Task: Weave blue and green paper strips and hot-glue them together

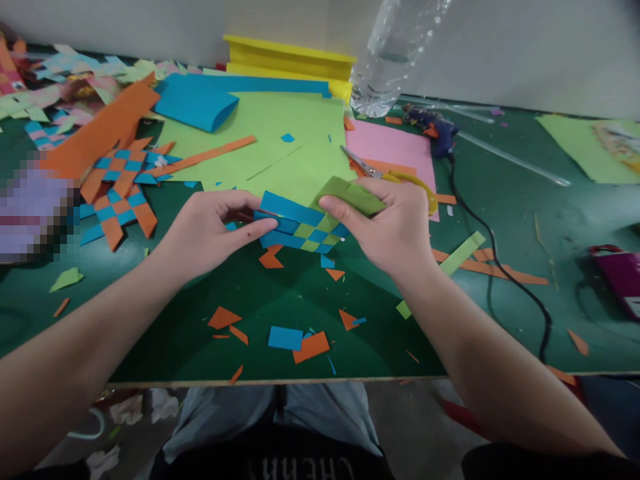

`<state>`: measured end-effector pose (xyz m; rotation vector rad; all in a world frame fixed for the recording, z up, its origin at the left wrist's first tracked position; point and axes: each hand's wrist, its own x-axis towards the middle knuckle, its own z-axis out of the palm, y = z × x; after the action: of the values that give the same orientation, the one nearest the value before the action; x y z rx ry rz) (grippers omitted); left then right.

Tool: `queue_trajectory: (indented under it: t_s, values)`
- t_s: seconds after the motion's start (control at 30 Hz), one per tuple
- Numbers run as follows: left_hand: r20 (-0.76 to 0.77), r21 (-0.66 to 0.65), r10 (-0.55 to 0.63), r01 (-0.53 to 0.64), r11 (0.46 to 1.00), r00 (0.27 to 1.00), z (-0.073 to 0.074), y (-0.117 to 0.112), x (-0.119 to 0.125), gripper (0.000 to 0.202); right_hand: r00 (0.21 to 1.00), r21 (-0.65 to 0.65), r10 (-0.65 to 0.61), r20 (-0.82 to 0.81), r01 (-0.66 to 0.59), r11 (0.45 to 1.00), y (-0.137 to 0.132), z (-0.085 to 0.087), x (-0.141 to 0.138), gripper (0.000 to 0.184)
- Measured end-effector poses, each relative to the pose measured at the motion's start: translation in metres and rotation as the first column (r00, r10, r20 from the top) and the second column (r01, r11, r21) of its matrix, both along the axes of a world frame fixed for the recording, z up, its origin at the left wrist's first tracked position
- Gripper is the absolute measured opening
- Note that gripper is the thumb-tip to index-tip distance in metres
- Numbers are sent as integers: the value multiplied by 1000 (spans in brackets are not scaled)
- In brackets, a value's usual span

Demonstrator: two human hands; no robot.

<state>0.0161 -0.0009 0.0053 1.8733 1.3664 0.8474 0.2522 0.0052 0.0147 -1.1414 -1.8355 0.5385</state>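
A small woven piece of blue and green paper strips is held just above the green table between both hands. My left hand pinches its left side, thumb on the blue strips. My right hand grips the right side, fingers closed over a folded green strip that sticks up from the weave. Both hands are closed on the same piece.
An orange and blue woven piece lies at left among loose strips. Light green, blue and pink sheets lie behind. Yellow-handled scissors, a glue gun with its black cable, a plastic bottle and scattered scraps are around.
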Motion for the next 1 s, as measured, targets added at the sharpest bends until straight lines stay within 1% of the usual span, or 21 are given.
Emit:
queue_trajectory:
  t_s: [0.1,0.17,0.27,0.43,0.63,0.83,1.0]
  values:
    - [94,-39,-35,39,998,995,3,-2,2,28,1000,-24,25,11,-25,999,-2,1,-1,14]
    - [114,-63,-37,45,997,993,6,-4,3,29,999,-37,35,35,-34,999,-3,1,-2,15]
    - [85,-47,-6,10,999,996,7,-6,5,23,997,-45,54,48,-52,998,-5,-1,-3,19]
    - [26,-6,32,-32,999,999,4,-6,2,24,997,-66,53,57,-49,997,-3,-3,-1,23]
    - [-4,18,34,-34,999,999,3,-4,1,23,997,-60,61,57,-57,997,-1,-2,0,21]
    - [-10,16,30,-30,999,1000,3,-4,0,25,996,-57,44,78,-40,998,-1,1,1,24]
    - [-23,15,35,-35,999,999,5,-3,1,24,998,-72,63,22,-62,995,-1,1,0,22]
